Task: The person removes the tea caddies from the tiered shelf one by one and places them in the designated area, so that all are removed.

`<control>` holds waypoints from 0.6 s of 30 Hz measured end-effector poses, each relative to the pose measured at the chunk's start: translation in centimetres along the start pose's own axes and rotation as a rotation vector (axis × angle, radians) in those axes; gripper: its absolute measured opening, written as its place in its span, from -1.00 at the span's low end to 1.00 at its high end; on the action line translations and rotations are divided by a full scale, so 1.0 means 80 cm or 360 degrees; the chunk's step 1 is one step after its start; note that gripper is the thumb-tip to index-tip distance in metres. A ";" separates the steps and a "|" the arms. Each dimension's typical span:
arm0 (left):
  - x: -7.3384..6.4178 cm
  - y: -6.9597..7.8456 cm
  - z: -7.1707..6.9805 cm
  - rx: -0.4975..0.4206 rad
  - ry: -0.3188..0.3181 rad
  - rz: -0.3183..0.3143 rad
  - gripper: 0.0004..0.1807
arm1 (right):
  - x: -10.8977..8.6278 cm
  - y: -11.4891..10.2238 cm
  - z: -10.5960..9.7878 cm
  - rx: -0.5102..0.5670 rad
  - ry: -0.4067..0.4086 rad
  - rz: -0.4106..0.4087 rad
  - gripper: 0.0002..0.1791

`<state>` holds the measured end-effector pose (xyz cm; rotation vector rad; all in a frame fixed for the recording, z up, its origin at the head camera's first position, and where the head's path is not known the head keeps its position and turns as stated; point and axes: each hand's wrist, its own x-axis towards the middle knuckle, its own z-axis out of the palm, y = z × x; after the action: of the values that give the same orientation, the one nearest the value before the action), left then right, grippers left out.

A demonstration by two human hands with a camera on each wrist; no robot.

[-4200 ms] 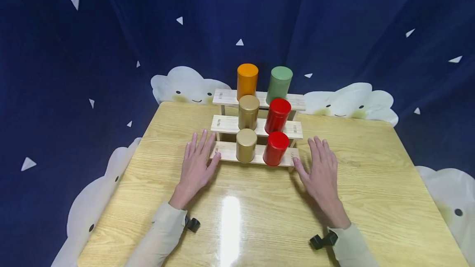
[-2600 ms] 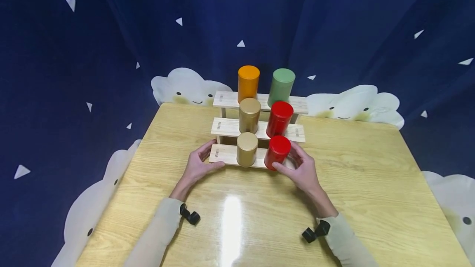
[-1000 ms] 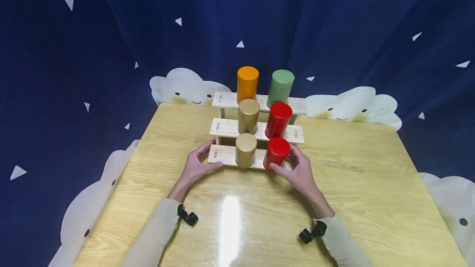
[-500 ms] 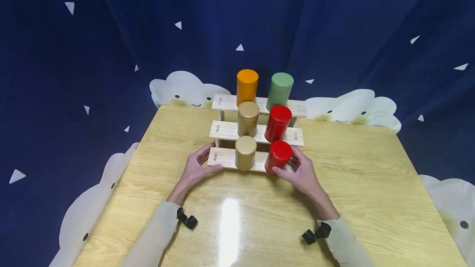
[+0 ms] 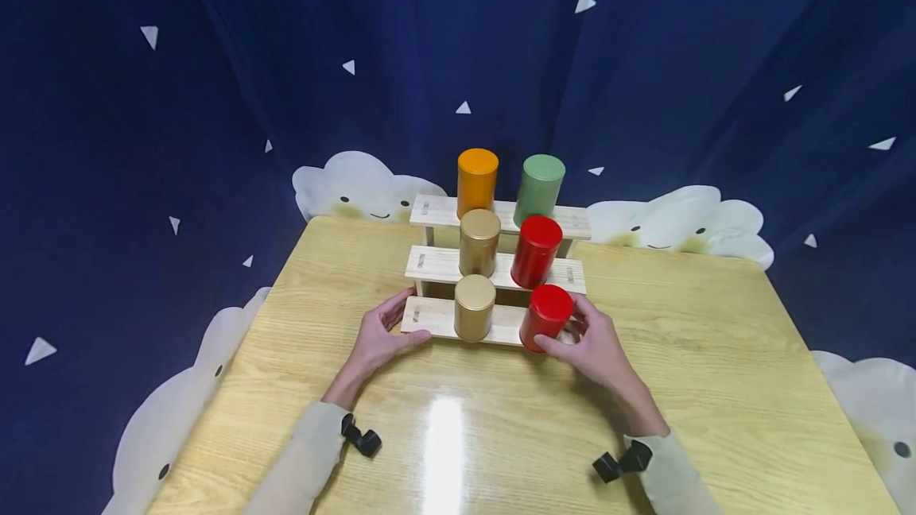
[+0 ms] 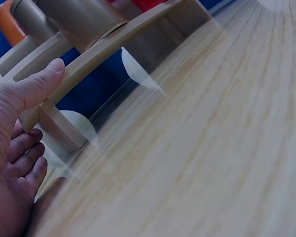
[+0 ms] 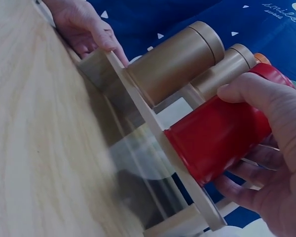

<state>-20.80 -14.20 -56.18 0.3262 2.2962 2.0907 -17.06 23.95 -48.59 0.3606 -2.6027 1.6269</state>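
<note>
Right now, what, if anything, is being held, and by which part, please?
The right grip holds the front red cylindrical tin by its side; the left grip appears to hold the pale wooden tiered rack by the lowest shelf's left end.

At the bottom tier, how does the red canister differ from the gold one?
Colour: the red canister is bright red, the gold canister muted gold.
Grip: the right hand holds the red canister; no hand touches the gold canister.
Position: the red canister is nearer the rack's right end than the gold canister.
Both are lidded cylinders.
</note>
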 end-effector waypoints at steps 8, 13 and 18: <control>0.000 -0.004 -0.001 -0.0020 -0.0010 0.0003 -0.06 | 0.000 0.001 -0.020 -0.0050 -0.0056 -0.0029 -0.25; 0.000 -0.003 -0.001 -0.0018 -0.0010 0.0018 -0.06 | 0.001 0.002 -0.036 -0.0118 -0.0097 -0.0040 -0.24; 0.001 -0.003 0.000 -0.0025 -0.0012 0.0027 -0.07 | 0.001 0.002 -0.051 -0.0138 -0.0137 -0.0008 -0.26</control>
<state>-20.94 -14.23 -56.43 0.3541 2.2795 2.1108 -17.45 27.62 -46.89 0.4408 -2.7215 1.5238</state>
